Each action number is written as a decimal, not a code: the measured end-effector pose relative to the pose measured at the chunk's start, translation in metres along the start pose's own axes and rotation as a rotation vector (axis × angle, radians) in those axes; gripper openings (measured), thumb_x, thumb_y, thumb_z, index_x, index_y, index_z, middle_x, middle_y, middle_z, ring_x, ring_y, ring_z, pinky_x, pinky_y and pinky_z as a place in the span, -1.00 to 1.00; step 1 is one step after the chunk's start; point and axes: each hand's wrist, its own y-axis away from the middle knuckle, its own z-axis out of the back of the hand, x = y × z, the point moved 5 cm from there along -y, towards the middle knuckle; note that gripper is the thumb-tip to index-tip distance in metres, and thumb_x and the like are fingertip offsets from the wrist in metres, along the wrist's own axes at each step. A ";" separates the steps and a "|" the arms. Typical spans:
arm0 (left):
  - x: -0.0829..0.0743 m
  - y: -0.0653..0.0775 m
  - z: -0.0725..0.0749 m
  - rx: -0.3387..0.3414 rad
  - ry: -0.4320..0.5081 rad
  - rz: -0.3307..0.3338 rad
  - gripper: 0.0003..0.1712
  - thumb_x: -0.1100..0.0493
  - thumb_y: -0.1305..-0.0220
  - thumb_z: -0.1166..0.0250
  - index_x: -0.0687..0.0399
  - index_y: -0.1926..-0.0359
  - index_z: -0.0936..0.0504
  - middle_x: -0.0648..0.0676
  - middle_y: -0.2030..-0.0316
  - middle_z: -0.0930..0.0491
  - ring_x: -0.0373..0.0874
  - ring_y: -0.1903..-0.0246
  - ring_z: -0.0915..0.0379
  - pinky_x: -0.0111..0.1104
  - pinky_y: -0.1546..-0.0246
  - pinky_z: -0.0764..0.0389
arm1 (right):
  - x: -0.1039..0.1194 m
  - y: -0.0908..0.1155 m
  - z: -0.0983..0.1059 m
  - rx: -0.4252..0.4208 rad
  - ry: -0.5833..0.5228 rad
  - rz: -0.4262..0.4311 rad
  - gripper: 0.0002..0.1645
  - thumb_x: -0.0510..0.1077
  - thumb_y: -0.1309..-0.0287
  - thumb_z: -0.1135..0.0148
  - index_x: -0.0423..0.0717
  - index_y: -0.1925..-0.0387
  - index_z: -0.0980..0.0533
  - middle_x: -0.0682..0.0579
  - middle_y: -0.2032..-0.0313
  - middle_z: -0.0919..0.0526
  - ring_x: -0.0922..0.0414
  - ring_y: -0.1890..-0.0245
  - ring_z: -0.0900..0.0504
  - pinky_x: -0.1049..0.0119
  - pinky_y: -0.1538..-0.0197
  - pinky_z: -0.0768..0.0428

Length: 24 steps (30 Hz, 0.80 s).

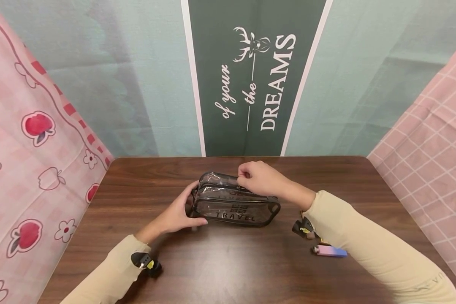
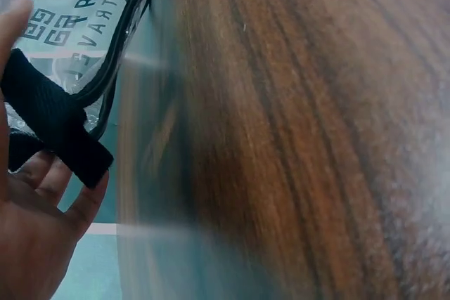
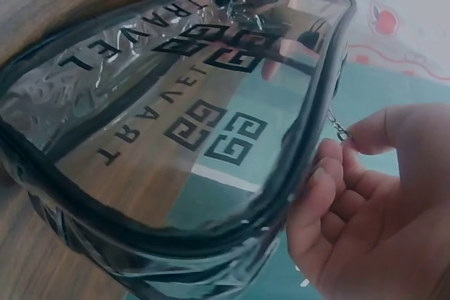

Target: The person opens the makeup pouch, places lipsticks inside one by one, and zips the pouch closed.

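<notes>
A clear toiletry pouch [image 1: 228, 210] with black piping and the word TRAVEL stands on the wooden table. At its left end my left hand [image 1: 177, 214] grips it, thumb along the front and fingers round the far side. The left wrist view shows a black fabric strap [image 2: 53, 117] on that end, against the fingers. Above the pouch's top edge, my right hand [image 1: 264, 179] pinches the chain-like zipper pull [image 3: 339, 128] between thumb and finger. Nothing can be made out inside the pouch. How far the zipper is drawn is unclear.
A small pink-and-blue stick [image 1: 330, 251], like a lighter, lies on the table [image 1: 220, 266] beside the right sleeve. Behind the table hangs a green curtain [image 1: 159, 84]; pink patterned cloths [image 1: 57, 181] flank both sides. Dark devices [image 1: 147, 264] are strapped to both wrists.
</notes>
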 end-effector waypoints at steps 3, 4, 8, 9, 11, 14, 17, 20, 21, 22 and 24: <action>0.000 0.001 0.002 -0.021 -0.001 0.014 0.16 0.17 -0.07 -0.60 0.10 -0.56 -0.09 0.20 -0.30 -0.37 0.00 -0.03 -0.44 -0.16 -0.02 -0.50 | 0.000 -0.001 -0.003 -0.017 -0.008 0.018 -0.74 -0.23 -0.19 -0.10 0.03 0.60 -0.36 0.20 0.68 -0.28 0.23 0.64 -0.28 0.29 0.39 -0.31; -0.001 0.001 0.002 -0.028 -0.001 0.018 0.13 0.17 -0.08 -0.60 0.10 -0.55 -0.12 0.19 -0.28 -0.39 0.01 -0.01 -0.43 -0.16 0.00 -0.49 | 0.000 -0.001 -0.004 -0.022 -0.011 0.026 -0.74 -0.23 -0.19 -0.10 0.03 0.60 -0.37 0.20 0.67 -0.28 0.24 0.63 -0.28 0.29 0.39 -0.31; -0.002 0.000 0.004 -0.068 0.015 0.012 0.05 0.21 -0.07 -0.59 0.13 -0.50 -0.21 0.20 -0.27 -0.40 0.05 -0.05 -0.41 -0.06 -0.09 -0.44 | 0.001 -0.001 -0.008 -0.022 -0.013 0.050 -0.77 -0.22 -0.19 -0.10 0.04 0.57 -0.40 0.21 0.66 -0.30 0.24 0.62 -0.30 0.30 0.40 -0.30; -0.002 -0.001 0.004 -0.073 0.023 0.008 0.04 0.22 -0.06 -0.59 0.12 -0.50 -0.22 0.19 -0.28 -0.40 0.06 -0.06 -0.42 -0.03 -0.11 -0.43 | 0.001 0.000 -0.009 -0.020 -0.012 0.053 -0.78 -0.22 -0.18 -0.10 0.05 0.56 -0.40 0.22 0.66 -0.30 0.25 0.62 -0.30 0.30 0.41 -0.29; -0.004 -0.003 0.005 -0.080 0.037 -0.007 0.04 0.24 -0.06 -0.59 0.09 -0.50 -0.23 0.19 -0.29 -0.41 0.07 -0.09 -0.45 0.03 -0.15 -0.42 | 0.002 0.000 -0.010 -0.015 -0.007 0.054 -0.78 -0.21 -0.18 -0.11 0.06 0.56 -0.40 0.23 0.66 -0.30 0.25 0.62 -0.31 0.31 0.43 -0.27; -0.006 -0.004 0.005 -0.078 0.051 -0.022 0.05 0.26 -0.06 -0.59 0.04 -0.52 -0.23 0.17 -0.29 -0.41 0.07 -0.07 -0.49 0.03 -0.10 -0.46 | 0.003 0.001 -0.012 -0.015 0.001 0.053 -0.78 -0.20 -0.18 -0.11 0.07 0.56 -0.40 0.23 0.67 -0.30 0.25 0.63 -0.31 0.31 0.46 -0.23; -0.011 -0.007 0.004 -0.075 0.054 -0.055 0.06 0.23 -0.06 -0.59 0.03 -0.52 -0.22 0.16 -0.31 -0.39 0.06 -0.07 -0.49 -0.01 -0.09 -0.47 | 0.003 0.001 -0.013 -0.019 0.007 0.046 -0.78 -0.19 -0.19 -0.11 0.07 0.56 -0.40 0.23 0.67 -0.30 0.25 0.65 -0.31 0.31 0.47 -0.22; -0.017 -0.010 0.003 -0.082 0.077 -0.131 0.02 0.02 -0.14 -0.56 0.02 -0.53 -0.22 0.17 -0.31 -0.36 0.07 -0.10 -0.46 -0.04 -0.10 -0.48 | 0.003 0.002 -0.014 -0.022 0.011 0.040 -0.78 -0.18 -0.20 -0.14 0.08 0.56 -0.41 0.23 0.68 -0.32 0.26 0.65 -0.31 0.31 0.48 -0.22; -0.020 -0.012 0.003 -0.088 0.087 -0.168 0.00 -0.07 -0.18 -0.53 0.02 -0.52 -0.22 0.18 -0.31 -0.35 0.07 -0.12 -0.44 -0.06 -0.13 -0.47 | 0.004 0.002 -0.014 -0.023 0.012 0.040 -0.78 -0.18 -0.20 -0.15 0.08 0.55 -0.42 0.23 0.68 -0.32 0.25 0.65 -0.32 0.31 0.49 -0.23; -0.023 -0.014 0.002 -0.092 0.098 -0.205 -0.04 -0.13 -0.23 -0.47 0.03 -0.52 -0.23 0.18 -0.30 -0.35 0.07 -0.13 -0.42 -0.09 -0.13 -0.48 | 0.004 0.002 -0.014 -0.023 0.011 0.039 -0.78 -0.18 -0.19 -0.16 0.07 0.55 -0.42 0.23 0.67 -0.33 0.25 0.65 -0.33 0.31 0.49 -0.23; -0.030 -0.017 0.000 -0.107 0.110 -0.276 -0.15 -0.19 -0.36 -0.32 0.06 -0.51 -0.26 0.18 -0.31 -0.34 0.07 -0.19 -0.37 -0.16 -0.18 -0.45 | 0.004 0.003 -0.013 -0.027 0.010 0.044 -0.79 -0.18 -0.18 -0.19 0.07 0.55 -0.43 0.22 0.67 -0.35 0.25 0.64 -0.34 0.30 0.49 -0.24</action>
